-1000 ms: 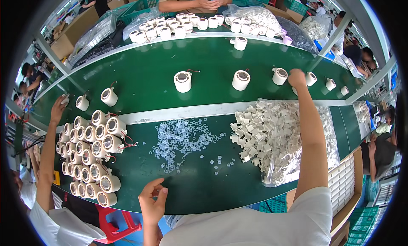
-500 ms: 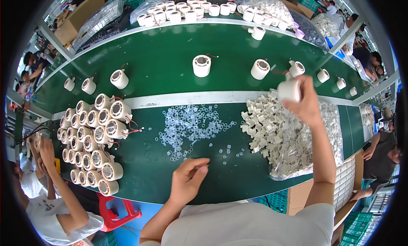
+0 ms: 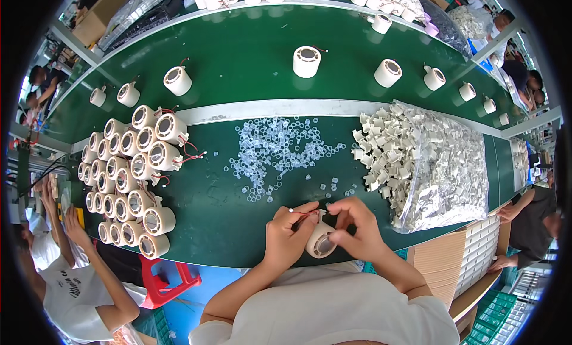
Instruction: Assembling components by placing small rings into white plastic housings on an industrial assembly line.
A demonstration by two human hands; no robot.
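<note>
A white cylindrical motor (image 3: 320, 245) with a round dark centre is tilted between my hands, close to the front edge of the table. My left hand (image 3: 285, 238) is closed at its upper left side, pinching its red wires (image 3: 305, 213); a small white plug shows at their end. On the other side my right hand (image 3: 364, 235) grips the motor, with thumb and fingers around its rim and the small tab at its top. Just beyond the hands lie loose clear plastic rings (image 3: 268, 151) in a spread pile.
Rows of similar white motors (image 3: 159, 220) stand at the left. To the right, a clear bag (image 3: 453, 178) spills small off-white plastic pieces (image 3: 381, 145). Beyond a metal rail (image 3: 268, 108), more motors stand spaced along a green belt (image 3: 250, 65). A co-worker (image 3: 77, 291) sits at the left.
My right hand has brought a motor from above the bag down to the front edge. My left hand has moved right and now touches it. The spaced motors beyond the rail have shifted right.
</note>
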